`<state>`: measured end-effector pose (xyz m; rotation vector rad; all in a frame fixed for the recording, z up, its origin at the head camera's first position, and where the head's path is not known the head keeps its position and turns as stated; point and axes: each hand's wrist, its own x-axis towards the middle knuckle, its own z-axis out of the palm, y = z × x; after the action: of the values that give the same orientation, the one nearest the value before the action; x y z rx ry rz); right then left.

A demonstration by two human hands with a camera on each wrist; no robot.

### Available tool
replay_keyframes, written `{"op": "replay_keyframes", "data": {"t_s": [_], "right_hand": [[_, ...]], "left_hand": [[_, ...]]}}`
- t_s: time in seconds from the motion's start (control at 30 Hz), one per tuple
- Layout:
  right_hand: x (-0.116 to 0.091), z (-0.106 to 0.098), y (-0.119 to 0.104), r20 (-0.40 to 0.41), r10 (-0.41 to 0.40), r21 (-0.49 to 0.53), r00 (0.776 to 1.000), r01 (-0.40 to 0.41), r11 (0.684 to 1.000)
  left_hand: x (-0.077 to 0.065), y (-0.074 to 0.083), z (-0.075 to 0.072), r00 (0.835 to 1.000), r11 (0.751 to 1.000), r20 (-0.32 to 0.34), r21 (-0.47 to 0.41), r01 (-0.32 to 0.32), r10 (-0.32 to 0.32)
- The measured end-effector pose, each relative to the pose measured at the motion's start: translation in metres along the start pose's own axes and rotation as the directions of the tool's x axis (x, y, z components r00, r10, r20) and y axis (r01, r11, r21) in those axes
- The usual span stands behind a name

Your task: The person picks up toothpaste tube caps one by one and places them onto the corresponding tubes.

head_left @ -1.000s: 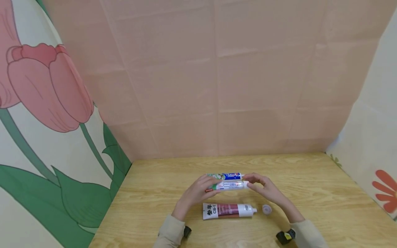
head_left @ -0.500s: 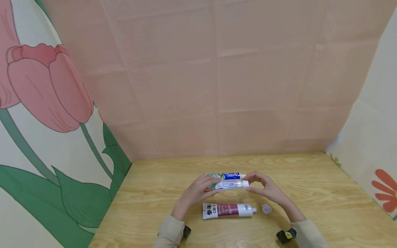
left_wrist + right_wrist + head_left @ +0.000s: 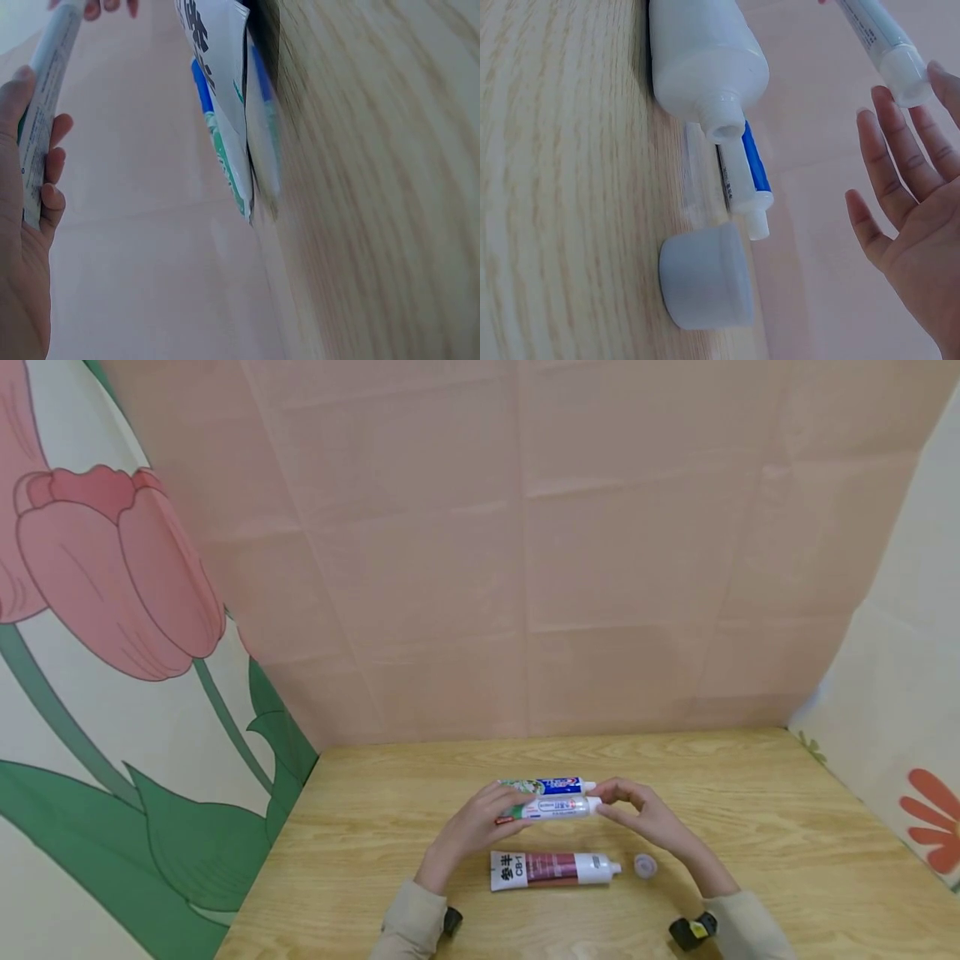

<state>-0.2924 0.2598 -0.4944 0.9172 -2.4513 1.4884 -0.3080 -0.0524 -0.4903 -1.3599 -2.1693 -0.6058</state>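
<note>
In the head view my left hand [image 3: 476, 820] grips a white toothpaste tube [image 3: 557, 808] with green and red at its tail, raised above the table. My right hand [image 3: 647, 817] is at the tube's right end, thumb and fingertips on its white cap [image 3: 595, 805]. The right wrist view shows the thumb and fingertips around that cap [image 3: 906, 78], the other fingers spread. Behind lies a blue and green toothpaste tube [image 3: 562, 786]. Nearer me, a white and maroon toothpaste tube [image 3: 551, 869] lies with its nozzle bare, and a loose round cap [image 3: 645, 866] stands beside it.
Everything rests on a wood-grain table [image 3: 360, 827]. A pink cloth backdrop [image 3: 525, 568] rises along its far edge, with flower-printed panels at left and right. Black wrist cameras [image 3: 692, 932] sit low beside both sleeves.
Half a second ago my right fingers were more spread, with the thumb lower and the cap showing more; now they have closed back onto it. My left hand has stayed put.
</note>
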Motion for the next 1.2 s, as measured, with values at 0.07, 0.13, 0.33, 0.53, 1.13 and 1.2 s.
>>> {"op": "replay_keyframes", "data": {"t_s": [0.07,0.13,0.33,0.53,1.13,1.2], "right_hand": [[0.0003,-0.0001,-0.0012,-0.002,-0.004,0.001,1.0,0.004,1.0],[0.0009,-0.0004,-0.0039,-0.002,-0.001,0.003,1.0,0.001,1.0],[0.0013,-0.0006,-0.0086,0.008,0.009,0.011,1.0,-0.009,1.0],[0.0009,0.0004,-0.0031,0.008,0.007,0.013,1.0,-0.007,1.0],[0.0012,0.0041,0.0006,-0.003,0.015,-0.016,1.0,-0.015,1.0],[0.0014,0.004,0.0003,0.002,-0.002,-0.009,1.0,0.002,1.0]], "left_hand": [[0.0002,-0.0005,0.0005,1.0,1.0,0.003,0.004,-0.008,0.008],[0.0005,-0.0007,0.0004,1.0,1.0,0.002,0.004,-0.01,0.01],[0.0006,-0.0009,0.0001,1.0,1.0,0.0,0.004,-0.012,0.012],[0.0001,-0.0006,0.0011,1.0,1.0,0.001,0.0,-0.011,0.011],[0.0001,-0.0006,0.0013,1.0,1.0,-0.001,-0.026,0.007,-0.007],[0.0001,-0.0005,0.001,1.0,1.0,0.0,-0.026,0.01,-0.01]]}}
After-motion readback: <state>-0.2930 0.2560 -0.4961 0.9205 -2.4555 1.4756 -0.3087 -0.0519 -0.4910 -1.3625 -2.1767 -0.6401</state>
